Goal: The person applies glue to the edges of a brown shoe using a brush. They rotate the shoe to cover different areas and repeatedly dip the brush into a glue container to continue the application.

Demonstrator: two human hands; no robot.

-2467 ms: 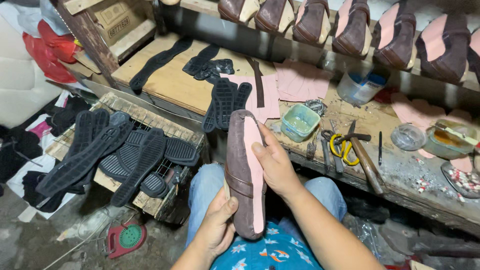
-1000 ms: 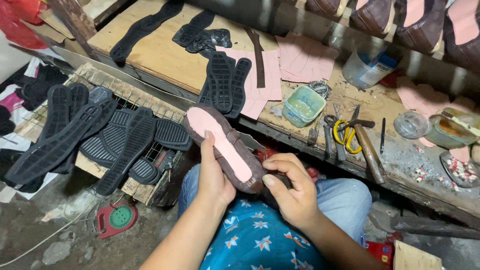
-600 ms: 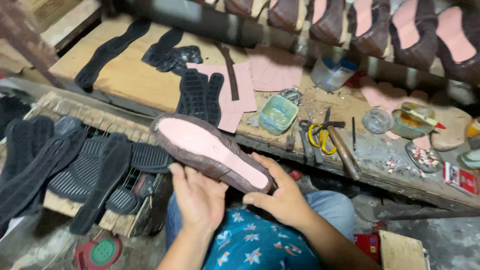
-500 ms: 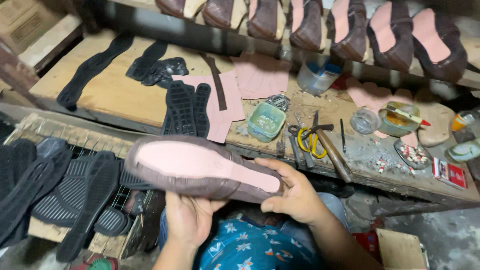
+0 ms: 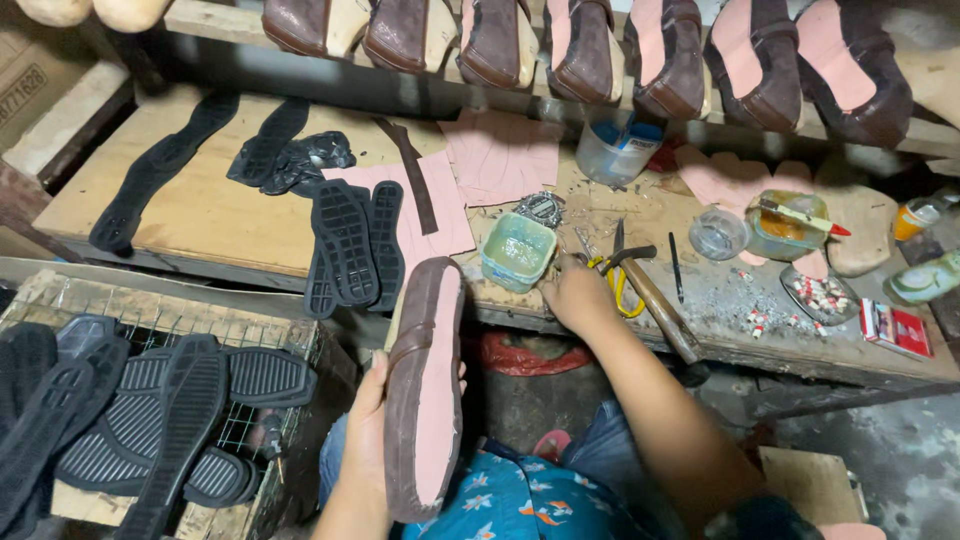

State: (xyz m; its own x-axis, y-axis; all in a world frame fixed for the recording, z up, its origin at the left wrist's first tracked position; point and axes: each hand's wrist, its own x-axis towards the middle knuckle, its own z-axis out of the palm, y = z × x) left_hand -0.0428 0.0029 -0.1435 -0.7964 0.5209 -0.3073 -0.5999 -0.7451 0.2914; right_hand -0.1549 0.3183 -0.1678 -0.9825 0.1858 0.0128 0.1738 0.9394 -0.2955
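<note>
My left hand (image 5: 368,425) grips a brown shoe upper (image 5: 425,385) mounted on a last, its pink insole side facing up and its toe pointing away from me. My right hand (image 5: 573,295) reaches out over the front edge of the workbench (image 5: 240,215). It rests beside the yellow-handled scissors (image 5: 615,283) and the hammer (image 5: 655,300), just right of a small green tub (image 5: 517,252). Whether its fingers hold anything is hidden.
Black rubber soles (image 5: 350,245) and pink insole pieces (image 5: 500,155) lie on the bench. More soles (image 5: 150,420) fill a wire crate at the lower left. Lasted brown shoes (image 5: 660,55) line a rack at the back. Glue jars (image 5: 785,225), a nail dish (image 5: 818,293) and a plastic cup (image 5: 615,150) stand at the right.
The shoe has turned from lying crosswise in both hands to pointing away, held by my left hand alone. My right hand let go and reached forward to the tools on the bench.
</note>
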